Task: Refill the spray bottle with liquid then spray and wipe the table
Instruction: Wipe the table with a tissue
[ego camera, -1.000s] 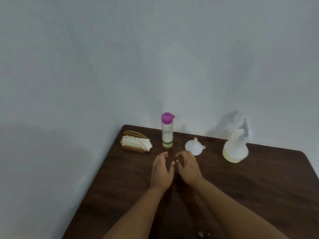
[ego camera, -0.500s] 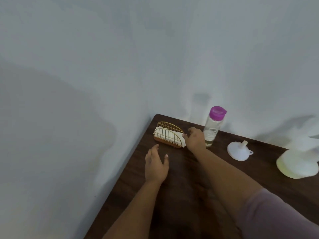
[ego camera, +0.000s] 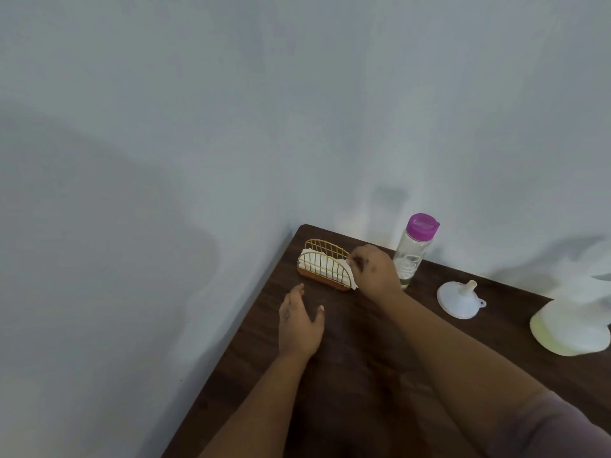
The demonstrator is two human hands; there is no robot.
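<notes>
A gold wire napkin holder [ego camera: 325, 267] with white napkins [ego camera: 344, 276] stands at the far left corner of the dark wooden table [ego camera: 363, 375]. My right hand [ego camera: 375, 269] pinches the right end of a napkin in it. My left hand [ego camera: 299, 322] hovers open over the table, just in front of the holder. A clear bottle with a purple cap [ego camera: 415, 249] stands behind my right hand with a little liquid at its bottom. A white funnel [ego camera: 458, 299] lies mouth down to its right. The spray bottle [ego camera: 572, 328], with pale yellow liquid, is cut off at the right edge.
White walls meet in a corner right behind the table. The table's left edge runs diagonally down to the bottom of the view.
The view has swung left. My right hand reached from the table's middle to the napkin holder and closed on a napkin. My left hand drew apart and stayed open.
</notes>
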